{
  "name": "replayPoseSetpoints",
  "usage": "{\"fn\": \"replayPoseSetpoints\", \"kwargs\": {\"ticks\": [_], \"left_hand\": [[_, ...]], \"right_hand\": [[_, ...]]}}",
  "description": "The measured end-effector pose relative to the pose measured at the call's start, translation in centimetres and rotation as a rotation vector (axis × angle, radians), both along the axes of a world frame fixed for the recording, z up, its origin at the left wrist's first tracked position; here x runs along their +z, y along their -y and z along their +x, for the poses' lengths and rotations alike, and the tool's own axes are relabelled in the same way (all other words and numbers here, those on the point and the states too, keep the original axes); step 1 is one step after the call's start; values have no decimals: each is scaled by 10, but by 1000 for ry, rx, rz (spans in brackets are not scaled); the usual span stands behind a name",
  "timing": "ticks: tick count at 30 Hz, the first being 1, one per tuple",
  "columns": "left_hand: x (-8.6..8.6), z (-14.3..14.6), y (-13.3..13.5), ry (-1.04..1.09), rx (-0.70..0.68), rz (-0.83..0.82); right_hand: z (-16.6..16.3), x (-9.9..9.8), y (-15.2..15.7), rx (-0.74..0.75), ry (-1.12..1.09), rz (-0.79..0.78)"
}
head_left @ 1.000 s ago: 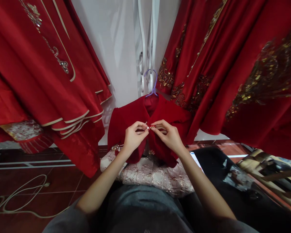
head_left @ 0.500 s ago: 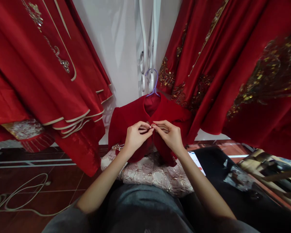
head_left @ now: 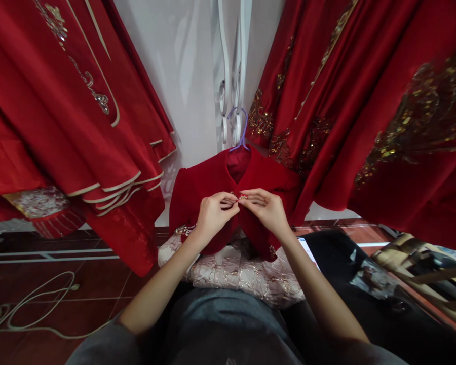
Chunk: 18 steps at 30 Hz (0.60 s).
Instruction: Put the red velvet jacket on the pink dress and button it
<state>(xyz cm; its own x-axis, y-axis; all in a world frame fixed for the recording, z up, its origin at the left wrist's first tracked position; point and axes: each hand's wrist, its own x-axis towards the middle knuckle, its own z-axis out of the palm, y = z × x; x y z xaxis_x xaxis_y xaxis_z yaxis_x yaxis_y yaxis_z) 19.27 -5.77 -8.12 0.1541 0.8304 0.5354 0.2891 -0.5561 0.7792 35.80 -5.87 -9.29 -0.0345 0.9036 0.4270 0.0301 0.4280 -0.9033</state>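
Note:
A short red jacket (head_left: 201, 183) hangs in front of me from a purple hanger (head_left: 244, 136), its collar uppermost. At the front opening, just below the collar, a small beaded button (head_left: 243, 197) shows between my fingertips. My left hand (head_left: 216, 212) is closed in a pinch at the left side of the opening, thumb against fingers; the bit it grips is mostly hidden. From the right, my right hand (head_left: 266, 209) pinches the beaded button. Both sets of fingertips meet at the opening. Bead trim (head_left: 184, 230) decorates the jacket's left cuff.
Pale pink patterned fabric (head_left: 243, 271) lies across my lap under the jacket. Long red garments (head_left: 110, 147) hang on the left, and sequined red ones (head_left: 338, 167) on the right. A phone (head_left: 306, 251) rests on the black surface at right; a white cable (head_left: 41, 329) crosses the floor.
My fingertips have shifted slightly at the jacket opening, and more of the beaded button shows. The right fingers sit a little apart from where they were. Everything else stays put.

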Motion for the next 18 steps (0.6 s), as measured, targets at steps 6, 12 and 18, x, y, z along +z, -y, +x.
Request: {"fn": "replayPoseSetpoints", "kwargs": {"ticks": [6, 12, 18], "left_hand": [[9, -6, -6, -226, -21, 135], [7, -2, -10, -220, -41, 62], [-22, 2, -8, 215, -136, -191]], "right_hand": [[0, 0, -3, 15, -3, -24], [-2, -1, 0, 42, 110, 52], [11, 3, 6, 141, 189, -122]]}}
